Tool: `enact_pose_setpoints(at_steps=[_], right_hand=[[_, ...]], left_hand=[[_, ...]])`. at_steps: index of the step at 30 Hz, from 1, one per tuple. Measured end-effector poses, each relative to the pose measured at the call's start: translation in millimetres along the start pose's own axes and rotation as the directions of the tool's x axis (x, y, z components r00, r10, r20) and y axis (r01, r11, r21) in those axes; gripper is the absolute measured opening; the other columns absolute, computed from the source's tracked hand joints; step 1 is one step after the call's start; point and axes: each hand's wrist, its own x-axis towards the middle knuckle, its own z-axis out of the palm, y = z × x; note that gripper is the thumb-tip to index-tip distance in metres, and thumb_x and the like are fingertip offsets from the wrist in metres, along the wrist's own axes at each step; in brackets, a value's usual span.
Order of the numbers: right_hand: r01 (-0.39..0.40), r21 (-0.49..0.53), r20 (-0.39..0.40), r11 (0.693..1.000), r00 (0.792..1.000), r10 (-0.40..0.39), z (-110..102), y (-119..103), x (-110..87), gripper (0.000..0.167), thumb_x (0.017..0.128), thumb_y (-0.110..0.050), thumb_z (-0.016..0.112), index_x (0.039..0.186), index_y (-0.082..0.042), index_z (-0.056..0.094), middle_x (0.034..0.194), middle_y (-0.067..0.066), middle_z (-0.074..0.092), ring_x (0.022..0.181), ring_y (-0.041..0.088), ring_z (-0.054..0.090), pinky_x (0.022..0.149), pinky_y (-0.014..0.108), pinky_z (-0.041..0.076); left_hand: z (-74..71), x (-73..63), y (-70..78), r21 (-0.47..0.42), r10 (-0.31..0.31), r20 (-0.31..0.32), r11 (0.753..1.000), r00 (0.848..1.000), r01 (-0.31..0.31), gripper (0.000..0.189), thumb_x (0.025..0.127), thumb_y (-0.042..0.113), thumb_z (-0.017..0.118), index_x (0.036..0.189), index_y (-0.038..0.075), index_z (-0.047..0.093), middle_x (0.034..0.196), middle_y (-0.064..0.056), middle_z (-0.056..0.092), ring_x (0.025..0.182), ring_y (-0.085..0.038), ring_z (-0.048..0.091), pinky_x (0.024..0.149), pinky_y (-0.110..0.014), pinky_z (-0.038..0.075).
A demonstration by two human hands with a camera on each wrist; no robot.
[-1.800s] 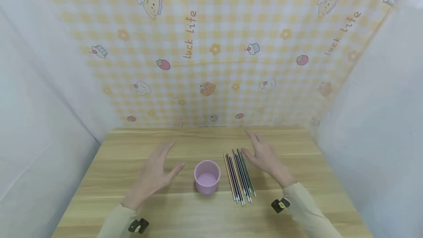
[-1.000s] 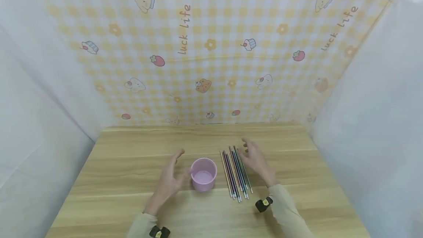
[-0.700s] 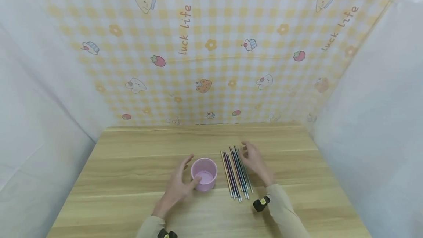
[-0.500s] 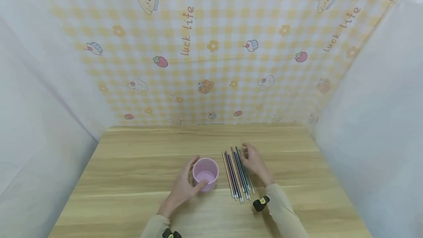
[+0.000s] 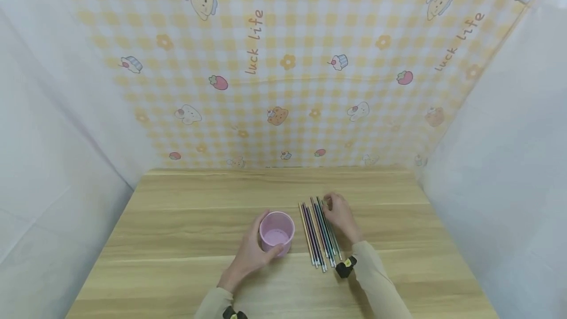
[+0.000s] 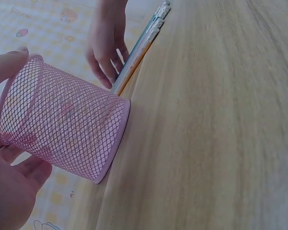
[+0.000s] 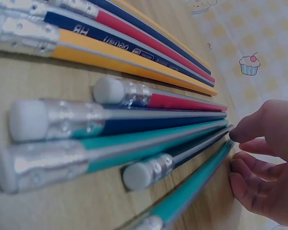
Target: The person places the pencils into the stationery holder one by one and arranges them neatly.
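Note:
A pink mesh pencil cup [image 5: 276, 222] stands upright near the middle of the table, with nothing seen inside it. My left hand [image 5: 250, 255] grips it from the left, thumb at the near side and fingers round the far side. In the left wrist view the cup's mesh wall [image 6: 62, 115] lies between thumb and fingers. To its right, several pencils [image 5: 323, 235] lie side by side, white erasers toward me. My right hand [image 5: 341, 213] is at their far ends, and in the right wrist view its thumb and curled fingers pinch the tip of the outermost green pencil [image 7: 197, 184].
The wooden table [image 5: 186, 210] carries the cup and pencils. A yellow checked cloth [image 5: 283, 87] hangs behind its back edge, and white sheets [image 5: 500, 161] stand at both sides. Yellow, red and dark blue pencils [image 7: 125, 60] lie beside the green ones.
My left hand has moved right and closed round the cup, which stays in place. My right hand has come down to the pencils' far ends, its fingers drawing together.

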Motion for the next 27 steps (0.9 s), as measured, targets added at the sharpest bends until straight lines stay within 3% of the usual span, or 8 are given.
enact_pose_setpoints(at_steps=[17, 24, 27], right_hand=[[-0.046, -0.034, -0.068, 0.998, 0.997, 0.044, 0, -10, -0.1, 0.022, 0.090, -0.007, 0.070, 0.106, 0.006, 0.064, 0.095, 0.019, 0.069, 0.082, 0.028, 0.067, 0.072, 0.040, 0.061], [-0.112, 0.004, -0.076, 0.994, 0.991, 0.112, -1, -12, -1.6, 0.025, 0.090, -0.012, 0.070, 0.108, 0.005, 0.064, 0.099, 0.019, 0.071, 0.082, 0.026, 0.068, 0.068, 0.036, 0.060], [-0.117, 0.048, -0.079, 0.992, 0.990, 0.120, -3, -13, -2.8, 0.027, 0.090, -0.011, 0.069, 0.111, 0.003, 0.063, 0.098, 0.018, 0.071, 0.075, 0.022, 0.067, 0.062, 0.032, 0.058]], left_hand=[[-0.9, 0.4, -0.6, 0.017, -0.018, -0.003, 1.000, 1.000, 0.018, 0.097, 0.074, 0.031, 0.088, 0.153, 0.005, 0.038, 0.142, -0.017, 0.057, 0.127, -0.034, 0.058, 0.108, -0.061, 0.045], [-0.4, -1.2, -0.6, 0.000, -0.017, -0.007, 1.000, 1.000, 0.017, 0.096, 0.074, 0.029, 0.089, 0.153, 0.008, 0.040, 0.141, -0.014, 0.059, 0.126, -0.032, 0.059, 0.107, -0.058, 0.048], [0.1, -1.5, -0.9, -0.012, -0.023, -0.009, 1.000, 1.000, 0.023, 0.095, 0.075, 0.030, 0.089, 0.153, 0.009, 0.040, 0.141, -0.012, 0.059, 0.125, -0.032, 0.059, 0.107, -0.058, 0.048]])
